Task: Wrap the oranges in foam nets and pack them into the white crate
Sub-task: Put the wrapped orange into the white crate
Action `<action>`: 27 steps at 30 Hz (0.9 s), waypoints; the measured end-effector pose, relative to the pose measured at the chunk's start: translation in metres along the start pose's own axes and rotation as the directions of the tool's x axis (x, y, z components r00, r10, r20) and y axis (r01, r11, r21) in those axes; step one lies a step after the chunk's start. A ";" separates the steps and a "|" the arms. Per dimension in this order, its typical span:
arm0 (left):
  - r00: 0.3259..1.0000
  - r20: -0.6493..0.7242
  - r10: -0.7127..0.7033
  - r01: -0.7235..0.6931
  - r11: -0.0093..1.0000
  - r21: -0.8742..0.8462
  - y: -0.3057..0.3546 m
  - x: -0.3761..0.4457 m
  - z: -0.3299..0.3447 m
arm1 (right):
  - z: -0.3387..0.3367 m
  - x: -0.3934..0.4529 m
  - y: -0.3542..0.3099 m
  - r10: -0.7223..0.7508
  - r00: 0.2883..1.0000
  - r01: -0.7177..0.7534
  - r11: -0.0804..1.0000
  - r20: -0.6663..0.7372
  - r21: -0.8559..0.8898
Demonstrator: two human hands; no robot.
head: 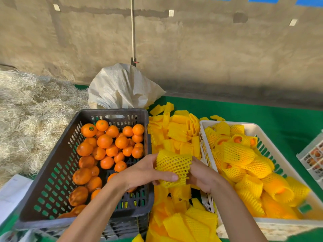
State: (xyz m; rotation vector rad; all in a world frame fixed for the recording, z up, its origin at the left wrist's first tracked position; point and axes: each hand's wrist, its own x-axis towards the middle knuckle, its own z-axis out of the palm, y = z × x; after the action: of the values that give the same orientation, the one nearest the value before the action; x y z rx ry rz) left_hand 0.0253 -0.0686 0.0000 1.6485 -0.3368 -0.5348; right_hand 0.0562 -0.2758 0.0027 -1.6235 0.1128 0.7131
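Both hands meet mid-frame over the gap between the two crates. Left hand (148,172) curls its fingers round the near side of a yellow foam net (173,167), thumb laid across the net's lower edge. Right hand (201,175) grips the same net from the 3 o'clock side, fingers tucked in behind it. Net is stretched open, tube-shaped; can't tell if an orange is inside, no fruit shows through the mesh.

White crate (258,126) sits at 3 o'clock of the hands, holding a heap of wrapped oranges (239,154). Its near-left wall is just beside the right wrist.

Dark crate (111,112) at 9 o'clock holds the bare oranges (104,141), one with a sticker at its far-left corner. Left forearm crosses over this crate's near-right corner.

Loose nets (178,130) are piled between the crates, from 12 o'clock of the hands down to 6 o'clock under the wrists, lying directly below the held net.

Around: white woven sack (122,86) at 12 o'clock behind the dark crate, straw (29,109) at 10 o'clock, green cover (262,112) on the table, part of another pale crate (312,154) at the right edge, white paper (12,193) at 8 o'clock
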 end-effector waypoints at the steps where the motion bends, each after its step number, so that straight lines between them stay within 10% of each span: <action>1: 1.000 -0.012 -0.013 0.012 0.999 -0.053 0.001 0.002 0.001 | -0.001 -0.002 0.000 0.010 1.000 -0.012 0.998 0.029 0.066; 7: 0.988 -0.125 -0.091 0.026 0.893 -0.448 -0.001 0.017 0.005 | -0.019 -0.016 -0.006 -0.154 0.988 0.151 0.972 0.002 0.182; 13: 0.943 -0.297 -0.147 0.017 0.917 -0.398 0.020 0.033 0.009 | -0.035 -0.028 -0.013 -0.616 0.773 0.584 0.785 -0.152 -0.207; 20: 0.923 -0.354 -0.150 0.081 0.976 -0.203 0.052 0.074 0.046 | -0.047 -0.011 -0.013 -0.665 0.698 0.467 0.703 -0.265 -0.536; 27: 0.921 -0.362 -0.144 0.033 0.955 -0.295 0.060 0.117 0.077 | -0.133 -0.002 -0.020 -0.761 0.404 -0.027 0.545 -0.508 -0.838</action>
State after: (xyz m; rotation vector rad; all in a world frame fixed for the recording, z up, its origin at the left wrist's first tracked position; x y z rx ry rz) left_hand 0.0896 -0.2025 0.0351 1.4503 0.1022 -0.3017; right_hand 0.1148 -0.3958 0.0219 -2.5857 0.1055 -0.6983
